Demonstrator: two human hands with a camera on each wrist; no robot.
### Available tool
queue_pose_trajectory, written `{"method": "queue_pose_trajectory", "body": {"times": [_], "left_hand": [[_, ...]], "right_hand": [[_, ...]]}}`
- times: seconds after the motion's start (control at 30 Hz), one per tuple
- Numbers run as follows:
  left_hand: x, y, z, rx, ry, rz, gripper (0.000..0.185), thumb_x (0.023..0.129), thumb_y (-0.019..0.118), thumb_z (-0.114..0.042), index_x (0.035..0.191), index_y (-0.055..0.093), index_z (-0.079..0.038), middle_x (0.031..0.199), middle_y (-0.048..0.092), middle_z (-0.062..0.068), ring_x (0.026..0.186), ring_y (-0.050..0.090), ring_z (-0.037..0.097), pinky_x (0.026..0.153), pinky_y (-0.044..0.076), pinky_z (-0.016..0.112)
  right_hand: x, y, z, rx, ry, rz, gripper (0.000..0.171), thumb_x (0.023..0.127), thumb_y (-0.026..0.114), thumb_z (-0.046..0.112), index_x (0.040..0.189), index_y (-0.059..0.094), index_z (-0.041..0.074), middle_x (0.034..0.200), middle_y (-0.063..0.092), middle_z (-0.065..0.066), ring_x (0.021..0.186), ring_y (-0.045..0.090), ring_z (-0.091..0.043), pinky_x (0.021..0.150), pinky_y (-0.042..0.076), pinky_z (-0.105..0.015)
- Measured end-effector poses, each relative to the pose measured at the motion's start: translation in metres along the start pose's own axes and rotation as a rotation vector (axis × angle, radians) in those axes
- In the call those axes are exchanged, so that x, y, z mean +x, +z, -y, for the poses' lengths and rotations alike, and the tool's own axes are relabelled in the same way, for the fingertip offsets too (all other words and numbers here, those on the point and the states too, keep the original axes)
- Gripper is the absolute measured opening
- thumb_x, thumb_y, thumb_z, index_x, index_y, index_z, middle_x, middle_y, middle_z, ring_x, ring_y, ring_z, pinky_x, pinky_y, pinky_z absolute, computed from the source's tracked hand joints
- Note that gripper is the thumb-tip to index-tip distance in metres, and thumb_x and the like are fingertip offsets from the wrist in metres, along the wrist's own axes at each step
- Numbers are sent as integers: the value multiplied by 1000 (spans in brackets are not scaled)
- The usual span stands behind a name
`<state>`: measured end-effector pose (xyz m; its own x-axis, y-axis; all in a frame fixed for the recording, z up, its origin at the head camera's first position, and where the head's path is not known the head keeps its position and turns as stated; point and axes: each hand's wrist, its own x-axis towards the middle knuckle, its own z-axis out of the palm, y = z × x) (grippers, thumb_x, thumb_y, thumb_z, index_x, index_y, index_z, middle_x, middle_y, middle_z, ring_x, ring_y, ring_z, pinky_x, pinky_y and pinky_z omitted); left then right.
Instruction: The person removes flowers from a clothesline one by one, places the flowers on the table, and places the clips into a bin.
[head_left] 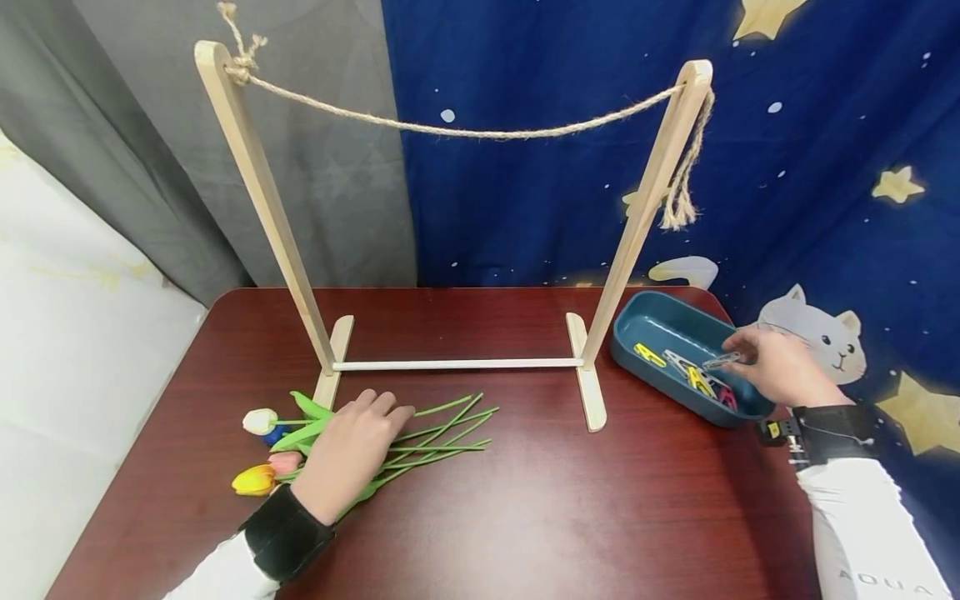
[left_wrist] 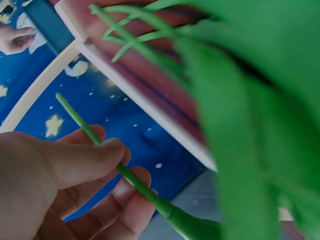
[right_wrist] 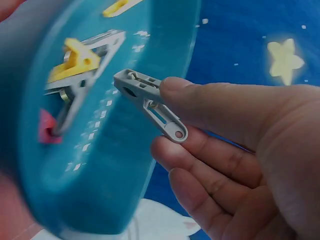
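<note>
My left hand (head_left: 360, 450) is over the bunch of artificial tulips at the table's left. In the left wrist view its thumb and fingers pinch one green tulip stem (left_wrist: 132, 177). White, pink and yellow tulip heads (head_left: 255, 480) lie to the left, and several stems (head_left: 450, 450) fan out to the right. My right hand (head_left: 780, 364) is above the teal tray (head_left: 660, 312). Between its thumb and fingers it pinches a grey clothespin (right_wrist: 150, 102). Yellow clothespins (right_wrist: 77, 61), grey ones and a pink one (head_left: 726, 397) lie in the tray.
A wooden frame with two posts (head_left: 262, 192) stands at the back of the dark red table (head_left: 525, 517). A twine rope (head_left: 465, 132) sags between the post tops, and a white bar (head_left: 457, 365) joins the feet. Grey and blue curtains (head_left: 525, 217) hang behind.
</note>
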<state>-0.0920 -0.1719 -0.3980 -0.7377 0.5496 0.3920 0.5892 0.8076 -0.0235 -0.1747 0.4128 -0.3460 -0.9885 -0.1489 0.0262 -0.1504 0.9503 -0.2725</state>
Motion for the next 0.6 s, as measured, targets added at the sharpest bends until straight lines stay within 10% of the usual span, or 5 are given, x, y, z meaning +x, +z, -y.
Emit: {"method": "queue_pose_trajectory", "body": {"times": [0.6], "left_hand": [[-15, 37, 8, 91, 103, 37, 25, 79, 85, 7, 94, 81, -12, 77, 57, 5, 74, 55, 27, 58, 48, 35]], "right_hand": [[-3, 21, -13, -33, 21, 8, 35, 90, 83, 13, 111, 69, -11, 88, 72, -19, 82, 68, -37, 73, 55, -58]]}}
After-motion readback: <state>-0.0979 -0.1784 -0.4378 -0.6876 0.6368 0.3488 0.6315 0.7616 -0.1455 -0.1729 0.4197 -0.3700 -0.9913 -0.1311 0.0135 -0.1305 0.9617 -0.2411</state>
